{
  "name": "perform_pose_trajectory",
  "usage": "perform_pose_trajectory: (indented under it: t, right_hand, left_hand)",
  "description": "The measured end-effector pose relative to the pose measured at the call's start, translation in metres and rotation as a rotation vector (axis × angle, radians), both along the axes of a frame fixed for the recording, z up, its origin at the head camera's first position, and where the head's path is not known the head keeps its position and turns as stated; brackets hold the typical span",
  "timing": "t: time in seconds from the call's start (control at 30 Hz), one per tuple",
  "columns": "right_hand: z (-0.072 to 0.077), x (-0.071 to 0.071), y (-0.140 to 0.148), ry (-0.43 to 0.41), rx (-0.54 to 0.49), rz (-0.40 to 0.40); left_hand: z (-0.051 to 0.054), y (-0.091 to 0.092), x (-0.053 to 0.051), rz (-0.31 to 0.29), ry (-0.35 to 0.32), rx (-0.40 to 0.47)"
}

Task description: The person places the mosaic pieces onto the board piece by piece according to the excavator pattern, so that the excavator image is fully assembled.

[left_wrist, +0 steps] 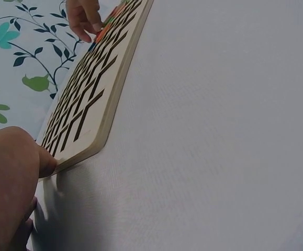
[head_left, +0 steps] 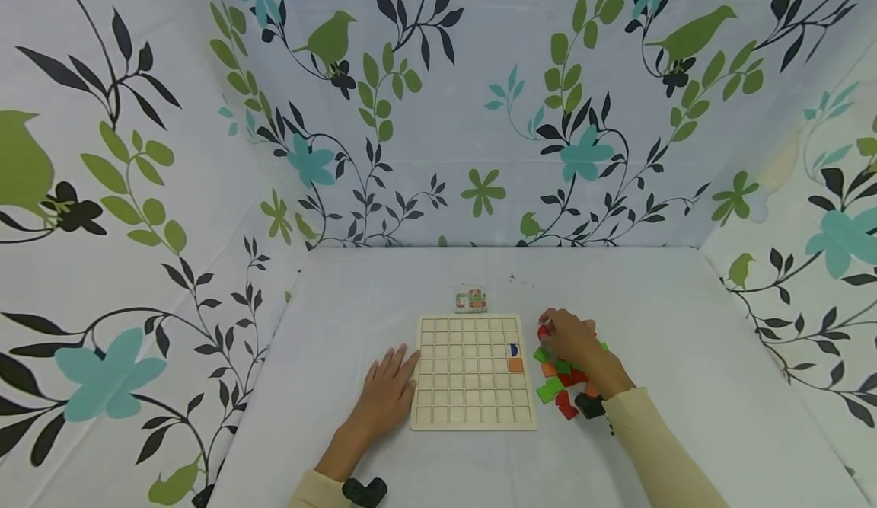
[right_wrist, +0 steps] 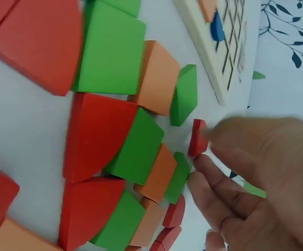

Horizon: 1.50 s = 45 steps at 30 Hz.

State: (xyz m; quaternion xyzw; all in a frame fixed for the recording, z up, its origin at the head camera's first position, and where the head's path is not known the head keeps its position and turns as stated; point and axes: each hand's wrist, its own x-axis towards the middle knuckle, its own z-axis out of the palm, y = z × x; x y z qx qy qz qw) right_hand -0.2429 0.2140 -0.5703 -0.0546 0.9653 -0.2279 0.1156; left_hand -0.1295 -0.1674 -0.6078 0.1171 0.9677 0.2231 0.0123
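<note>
A pale wooden grid board [head_left: 473,424] lies flat on the white table, holding an orange square block [head_left: 515,365] and a blue half-round block [head_left: 514,349] near its right edge. The left hand [head_left: 387,394] rests beside the board's left side with fingers straight, a fingertip touching the edge. Over the loose blocks on the right, the right hand [head_left: 572,338] pinches a small red block [right_wrist: 198,137] between thumb and fingers. Green blocks [right_wrist: 112,52], red blocks [right_wrist: 96,133] and orange blocks [right_wrist: 159,76] lie crowded beneath and beside this hand, which hides part of the pile in the head view.
Behind the board lies a small printed card or packet [head_left: 470,299]. A black wrist strap piece [head_left: 365,492] shows at the left sleeve, another [head_left: 590,405] by the right wrist. Patterned cloth walls [head_left: 438,112] close in the table's back and sides.
</note>
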Motion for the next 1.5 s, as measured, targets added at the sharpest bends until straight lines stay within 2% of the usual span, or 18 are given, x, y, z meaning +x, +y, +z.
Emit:
perform_pose_trajectory:
  t: [0.3, 0.4, 0.67, 0.87, 1.0, 1.1, 1.2, 1.33, 1.5]
  right_hand:
    - [0.004, 0.002, -0.006, -0.019, 0.087, -0.001]
    - [0.003, 0.004, -0.008, 0.012, 0.098, 0.015]
    - [-0.006, 0.005, -0.008, 0.086, -0.005, 0.066]
    - [-0.014, 0.009, -0.010, 0.166, 0.028, 0.071]
    - [-0.012, 0.019, -0.013, 0.244, 0.052, 0.089]
    - [-0.007, 0.030, -0.017, 0.259, 0.055, 0.100]
    - [-0.001, 0.044, -0.022, 0.245, 0.050, 0.100]
    - [0.005, 0.064, -0.030, 0.219, -0.014, 0.101]
    - [0.001, 0.083, -0.039, 0.177, -0.084, 0.092]
  left_hand:
    - [0.002, 0.001, 0.001, -0.006, -0.004, 0.010]
    - [0.002, 0.001, 0.001, -0.004, -0.010, 0.002]
    - [0.002, 0.001, 0.001, -0.003, -0.012, -0.002]
    - [-0.001, 0.000, 0.000, -0.005, -0.011, 0.001]
    - [-0.002, -0.001, 0.000, -0.002, -0.020, -0.009]
    - [-0.003, -0.002, 0.000, 0.004, -0.022, -0.019]
    - [-0.005, -0.001, -0.001, 0.006, -0.014, -0.015]
    - [-0.006, -0.001, -0.001, 0.005, -0.002, -0.004]
    - [-0.004, -0.001, -0.001, 0.004, -0.007, -0.001]
